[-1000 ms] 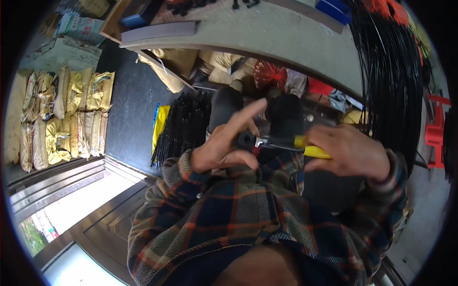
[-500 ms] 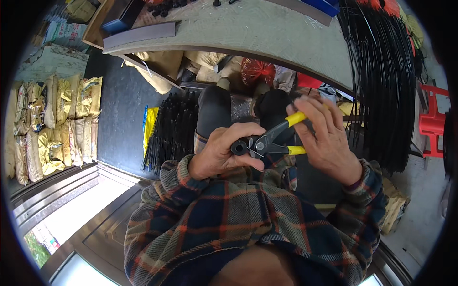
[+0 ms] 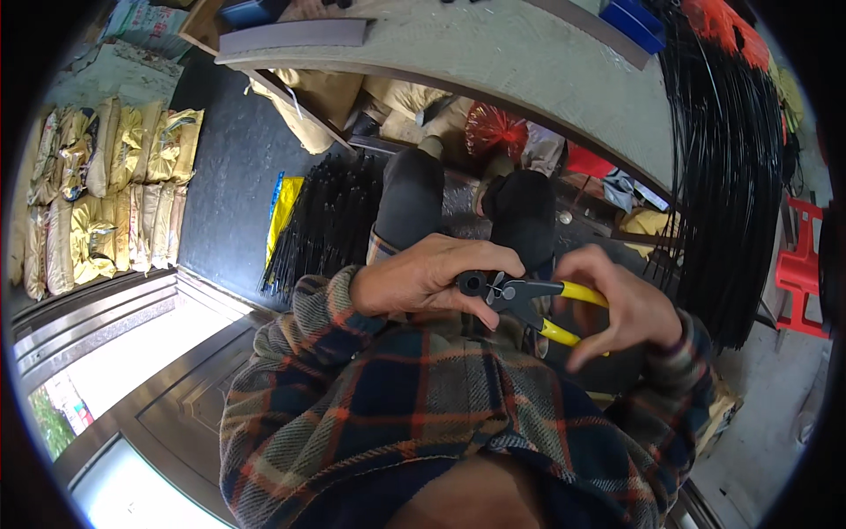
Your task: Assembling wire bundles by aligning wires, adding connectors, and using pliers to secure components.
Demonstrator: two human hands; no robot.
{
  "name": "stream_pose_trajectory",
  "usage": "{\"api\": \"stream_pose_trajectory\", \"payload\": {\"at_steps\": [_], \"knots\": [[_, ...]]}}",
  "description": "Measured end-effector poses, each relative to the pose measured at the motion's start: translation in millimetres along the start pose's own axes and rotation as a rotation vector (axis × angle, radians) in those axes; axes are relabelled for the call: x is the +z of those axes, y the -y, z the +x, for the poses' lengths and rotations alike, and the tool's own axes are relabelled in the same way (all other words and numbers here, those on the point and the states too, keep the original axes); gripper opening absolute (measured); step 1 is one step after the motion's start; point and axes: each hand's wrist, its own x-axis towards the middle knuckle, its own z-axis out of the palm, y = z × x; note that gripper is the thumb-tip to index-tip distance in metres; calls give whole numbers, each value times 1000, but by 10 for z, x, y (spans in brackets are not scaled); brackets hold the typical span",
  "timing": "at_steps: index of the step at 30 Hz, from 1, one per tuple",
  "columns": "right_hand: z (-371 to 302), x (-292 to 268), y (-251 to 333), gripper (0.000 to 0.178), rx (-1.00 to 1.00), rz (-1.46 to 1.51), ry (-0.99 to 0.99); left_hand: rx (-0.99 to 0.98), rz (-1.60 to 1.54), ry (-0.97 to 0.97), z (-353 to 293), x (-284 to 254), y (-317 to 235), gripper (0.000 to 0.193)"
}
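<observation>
My left hand (image 3: 429, 280) is closed around a small black tube-like piece (image 3: 471, 283), holding it at the jaws of yellow-handled pliers (image 3: 539, 306). My right hand (image 3: 622, 309) grips the yellow handles, fingers spread around them. Both hands are held close to my chest, above my knees in dark trousers (image 3: 414, 196). The plaid sleeves cover both forearms.
A pile of short black rods (image 3: 328, 223) lies on the dark floor at my left, by a yellow bag (image 3: 284, 208). Long black strands (image 3: 724, 167) hang at the right. A grey worktop (image 3: 493, 53) curves ahead. Yellow sacks (image 3: 97, 194) are stacked at far left. A red stool (image 3: 800, 264) stands at right.
The pliers have swung from tilted up to nearly level, handles pointing right. My left hand went from an extended finger to closed on the black piece at the jaws.
</observation>
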Motion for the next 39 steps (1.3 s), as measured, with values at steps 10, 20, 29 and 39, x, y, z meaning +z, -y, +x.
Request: {"api": "stream_pose_trajectory", "payload": {"at_steps": [10, 20, 29, 39], "knots": [[-13, 43, -198, 50, 123, 648, 302, 88, -68, 101, 29, -81, 70, 64], [260, 180, -65, 40, -343, -1102, -623, -74, 176, -179, -52, 8, 83, 62], [464, 334, -255, 34, -368, -920, -726, 47, 110, -510, -43, 59, 100, 51], [938, 494, -650, 16, -452, -115, -852, -29, 26, -875, 115, 116, 195, 64]]}}
